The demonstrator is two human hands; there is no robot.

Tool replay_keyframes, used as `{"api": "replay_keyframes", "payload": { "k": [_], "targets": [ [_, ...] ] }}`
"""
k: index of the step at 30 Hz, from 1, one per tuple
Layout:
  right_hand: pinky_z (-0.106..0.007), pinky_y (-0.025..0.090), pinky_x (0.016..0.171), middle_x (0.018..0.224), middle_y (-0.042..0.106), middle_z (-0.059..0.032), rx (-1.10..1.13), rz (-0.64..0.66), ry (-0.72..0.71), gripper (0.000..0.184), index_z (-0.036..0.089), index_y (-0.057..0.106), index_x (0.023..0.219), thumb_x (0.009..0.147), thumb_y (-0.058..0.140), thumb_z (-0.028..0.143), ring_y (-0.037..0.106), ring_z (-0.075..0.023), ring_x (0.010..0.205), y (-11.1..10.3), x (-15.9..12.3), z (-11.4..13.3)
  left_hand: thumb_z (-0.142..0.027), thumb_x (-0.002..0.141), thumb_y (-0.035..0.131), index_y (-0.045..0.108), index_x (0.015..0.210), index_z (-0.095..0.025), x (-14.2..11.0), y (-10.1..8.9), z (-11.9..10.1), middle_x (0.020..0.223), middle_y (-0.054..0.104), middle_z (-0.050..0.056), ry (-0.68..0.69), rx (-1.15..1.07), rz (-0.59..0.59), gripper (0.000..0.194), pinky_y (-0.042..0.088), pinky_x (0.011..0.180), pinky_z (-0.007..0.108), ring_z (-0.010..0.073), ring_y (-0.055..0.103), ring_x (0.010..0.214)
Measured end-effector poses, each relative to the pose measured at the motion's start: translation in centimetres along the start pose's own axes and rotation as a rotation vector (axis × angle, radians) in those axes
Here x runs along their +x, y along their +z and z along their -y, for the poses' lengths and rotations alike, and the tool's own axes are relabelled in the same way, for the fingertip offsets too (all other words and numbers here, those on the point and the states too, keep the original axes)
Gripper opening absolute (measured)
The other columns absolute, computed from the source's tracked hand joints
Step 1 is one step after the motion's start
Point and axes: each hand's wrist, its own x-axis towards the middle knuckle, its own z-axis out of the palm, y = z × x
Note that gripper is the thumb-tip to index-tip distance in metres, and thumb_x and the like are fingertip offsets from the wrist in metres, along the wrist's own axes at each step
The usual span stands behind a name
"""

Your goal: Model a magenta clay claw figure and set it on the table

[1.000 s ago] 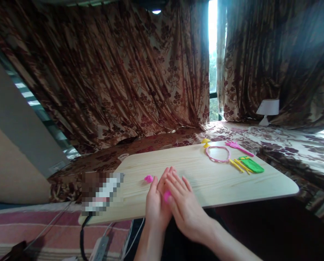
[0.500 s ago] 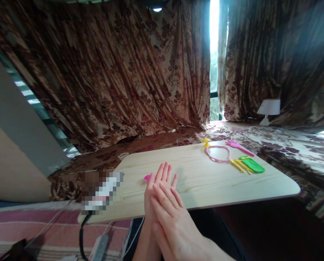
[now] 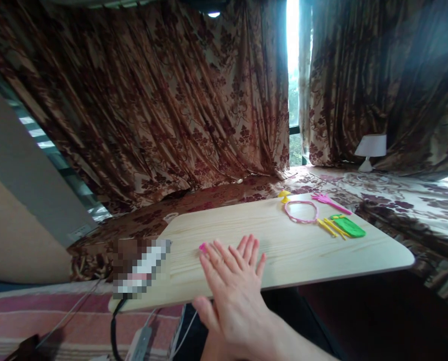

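My right hand lies across my left hand, palm toward palm, over the near part of the table. Its fingers are stretched out and slightly apart, with the thumb off to the left. Of my left hand, mainly the fingertips show beyond the right one, straight and spread. Whether anything lies between the palms is hidden. Just past my right fingertips, a small pink lump that looks like modelling clay sits on the pale wood-look table, partly covered from view.
At the table's right are a pink braided ring, a yellow piece, a pink hand-shaped tool, yellow sticks and a flat green piece. A blurred-out object with a black cable lies left. A white lamp stands behind.
My right hand has slid forward and left over my left hand, and its thumb has swung outward. The left fingertips now show farther right. The things on the table stay put.
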Motion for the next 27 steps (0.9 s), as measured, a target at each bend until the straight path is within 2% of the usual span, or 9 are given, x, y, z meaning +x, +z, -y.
{"api": "replay_keyframes", "payload": {
  "k": [2,5,7,11,14,17,20,23,27],
  "targets": [
    [-0.051,0.017,0.109,0.146,0.028,-0.0075,-0.021,-0.064,0.177,0.055,0.019,0.033,0.139,0.087,0.044,0.034,0.014,-0.0274,0.136,-0.3,1.5,-0.8,-0.055,0.087,0.024,0.031,0.138,-0.032,-0.7,0.2,0.4,0.144,0.034,-0.002,-0.011,-0.077,0.048,0.056,0.010,0.111,0.046,0.0235,0.011,0.136],
    [-0.046,0.018,0.110,0.144,0.031,-0.0099,-0.006,0.038,0.127,0.047,0.011,0.040,0.134,0.091,0.034,0.029,0.020,-0.0234,0.136,-1.4,1.7,-2.7,-0.041,0.092,0.022,0.030,0.139,-0.021,-1.2,0.0,-1.2,0.143,0.035,0.006,-0.003,-0.186,0.071,0.051,0.013,0.111,0.041,0.0205,0.020,0.135],
    [-0.045,0.016,0.111,0.145,0.029,-0.0078,0.008,0.099,0.038,0.048,0.012,0.033,0.138,0.092,0.030,0.024,0.018,-0.0206,0.136,-1.9,0.3,-2.7,-0.040,0.092,0.023,0.028,0.139,-0.019,-0.9,-0.3,-2.4,0.143,0.035,0.008,0.056,-0.198,0.045,0.052,0.016,0.111,0.040,0.0202,0.024,0.134],
    [-0.046,0.014,0.111,0.148,0.023,-0.0056,0.058,0.129,-0.104,0.056,0.015,0.033,0.138,0.086,0.043,0.031,0.013,-0.0235,0.137,-1.8,-1.2,-0.7,-0.038,0.092,0.027,0.028,0.139,-0.027,-0.5,-0.2,-1.1,0.144,0.033,0.001,0.120,-0.174,-0.010,0.048,0.017,0.111,0.036,0.0170,0.023,0.134],
    [-0.048,0.016,0.110,0.146,0.029,-0.0070,0.034,0.041,0.080,0.058,0.016,0.039,0.135,0.085,0.045,0.044,0.015,-0.0262,0.136,-1.7,1.0,-1.1,-0.047,0.090,0.027,0.034,0.136,-0.032,-1.1,0.7,1.0,0.144,0.034,-0.002,0.137,-0.181,0.012,0.049,0.019,0.111,0.038,0.0205,0.022,0.134],
    [-0.046,0.017,0.110,0.145,0.030,-0.0095,-0.002,0.078,0.176,0.049,0.012,0.040,0.134,0.091,0.033,0.032,0.018,-0.0235,0.136,-2.3,2.3,-3.1,-0.042,0.091,0.028,0.039,0.134,-0.025,-1.6,1.0,0.4,0.142,0.037,0.005,0.032,-0.176,0.071,0.047,0.019,0.110,0.042,0.0233,0.026,0.133],
    [-0.043,0.012,0.112,0.146,0.028,-0.0058,0.022,0.160,0.039,0.048,0.013,0.032,0.138,0.092,0.028,0.024,0.015,-0.0186,0.137,-2.8,0.5,-3.0,-0.042,0.091,0.027,0.037,0.135,-0.020,-1.1,0.5,-1.8,0.143,0.036,0.008,0.078,-0.151,0.039,0.050,0.018,0.110,0.041,0.0225,0.026,0.133],
    [-0.041,0.010,0.112,0.149,0.019,-0.0030,0.080,0.200,-0.162,0.057,0.015,0.031,0.139,0.086,0.041,0.032,0.010,-0.0206,0.138,-2.6,-0.9,-0.7,-0.044,0.090,0.026,0.035,0.136,-0.026,-0.4,0.3,-1.8,0.144,0.033,0.002,0.145,-0.106,-0.048,0.050,0.017,0.111,0.039,0.0196,0.019,0.135],
    [-0.046,0.011,0.111,0.148,0.024,-0.0062,0.051,0.048,0.038,0.058,0.018,0.034,0.137,0.086,0.043,0.043,0.012,-0.0237,0.137,-2.2,1.6,-0.4,-0.044,0.090,0.024,0.036,0.134,-0.035,-1.1,1.0,0.4,0.143,0.036,-0.004,0.170,-0.147,-0.020,0.047,0.018,0.110,0.040,0.0204,0.018,0.136]
  ]
}}
